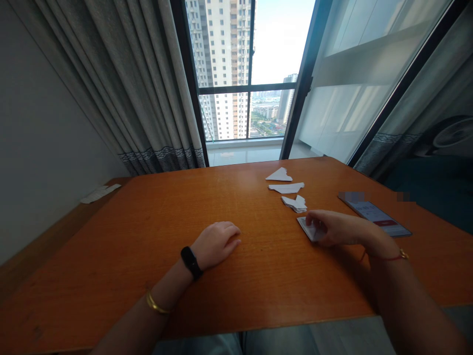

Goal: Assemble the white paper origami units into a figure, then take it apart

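My left hand (218,244) rests on the table, fingers stretched forward and thumb a little apart, holding nothing. On the right, my right hand (332,229) reaches over a small flat stack of white paper squares (309,229), its fingertips curled down onto the top. How many sheets they grip is hidden. Just beyond lie a small folded white paper piece (294,204) with several layers, a long narrow folded paper (287,188) and a pointed folded paper (280,174), apart from each other.
A tablet (384,222) with a lit screen lies right of my right hand, partly behind the wrist. The orange-brown wooden table (148,207) reaches toward a window and grey curtains (121,88). A white paper strip (100,193) lies on the ledge at the left, and a fan stands at far right.
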The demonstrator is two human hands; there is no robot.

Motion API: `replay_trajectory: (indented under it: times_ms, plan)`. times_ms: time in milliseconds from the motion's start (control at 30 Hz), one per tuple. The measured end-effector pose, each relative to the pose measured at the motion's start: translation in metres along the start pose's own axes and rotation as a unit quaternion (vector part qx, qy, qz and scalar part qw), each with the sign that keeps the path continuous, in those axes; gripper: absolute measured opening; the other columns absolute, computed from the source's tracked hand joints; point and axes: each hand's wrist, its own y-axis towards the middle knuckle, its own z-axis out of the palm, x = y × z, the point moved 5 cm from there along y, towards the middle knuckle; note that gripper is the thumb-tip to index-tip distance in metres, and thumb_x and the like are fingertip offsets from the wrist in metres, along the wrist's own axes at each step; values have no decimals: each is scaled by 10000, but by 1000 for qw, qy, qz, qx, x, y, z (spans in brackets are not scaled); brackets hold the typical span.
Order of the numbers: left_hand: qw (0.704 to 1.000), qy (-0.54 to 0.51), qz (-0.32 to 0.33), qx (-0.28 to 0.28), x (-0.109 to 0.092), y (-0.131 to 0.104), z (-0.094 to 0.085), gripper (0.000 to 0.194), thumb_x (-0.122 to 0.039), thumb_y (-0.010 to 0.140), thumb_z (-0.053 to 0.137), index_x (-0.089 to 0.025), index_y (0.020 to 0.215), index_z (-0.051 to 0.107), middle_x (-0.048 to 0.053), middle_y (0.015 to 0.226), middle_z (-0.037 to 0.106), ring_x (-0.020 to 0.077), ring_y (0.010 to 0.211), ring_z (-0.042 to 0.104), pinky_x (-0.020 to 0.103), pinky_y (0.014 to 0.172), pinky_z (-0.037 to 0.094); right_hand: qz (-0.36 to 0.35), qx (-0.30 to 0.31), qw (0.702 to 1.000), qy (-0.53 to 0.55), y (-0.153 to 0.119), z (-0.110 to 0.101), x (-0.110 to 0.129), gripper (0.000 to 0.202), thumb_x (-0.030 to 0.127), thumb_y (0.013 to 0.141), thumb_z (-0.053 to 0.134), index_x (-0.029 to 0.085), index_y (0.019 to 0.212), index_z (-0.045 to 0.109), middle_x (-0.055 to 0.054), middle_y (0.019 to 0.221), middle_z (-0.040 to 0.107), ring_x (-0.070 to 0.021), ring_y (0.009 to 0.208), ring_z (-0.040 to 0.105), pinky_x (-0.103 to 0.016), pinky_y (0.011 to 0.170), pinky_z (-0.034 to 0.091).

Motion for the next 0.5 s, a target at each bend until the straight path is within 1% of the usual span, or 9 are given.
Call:
replay_trajectory:
  times_ms: [100,200,267,367,433,500]
  plan:
    - [1000,-1,-2,-6,0,0,-1,182,-303,897,483,-197,978,607,53,974,642,186,919,583,305,838,453,-48,-45,998,19,-2,-9,19,322,287,649,633,182,944,563,-34,860,608,-171,727,559,-250,629,420]
    - [1000,-7,0,-14,-1,0,-3,195,-315,906,471,-196,982,606,55,990,643,188,933,579,313,857,443,-103,-90,990,27,2,-7,60,190,359,737,592,191,820,561,-16,767,609,-150,665,535,-238,581,375]
    - [1000,-13,2,-19,-1,-1,-6,221,-344,913,465,-193,1001,601,55,1006,643,190,943,574,317,865,435,-146,-107,983,27,6,3,95,169,362,782,560,196,750,559,-6,728,615,-138,632,520,-237,561,337]
    - [999,-23,17,-23,-4,-2,-9,276,-391,933,416,-187,997,591,49,986,641,186,915,570,314,841,427,-201,-119,972,34,13,27,142,201,366,834,525,200,733,573,-2,709,622,-129,615,512,-239,560,300]
    - [999,-22,26,-27,-5,-3,-10,325,-406,952,355,-179,925,586,44,906,634,177,844,565,305,788,424,-210,-140,966,54,18,42,158,244,388,864,499,195,733,570,-8,710,622,-128,618,510,-239,557,287]
    - [999,-6,23,-31,-5,-3,-11,375,-421,960,318,-175,826,568,36,808,609,168,760,548,294,723,413,-212,-168,960,76,21,55,163,295,402,895,456,187,719,554,-15,710,617,-129,627,507,-240,560,283]
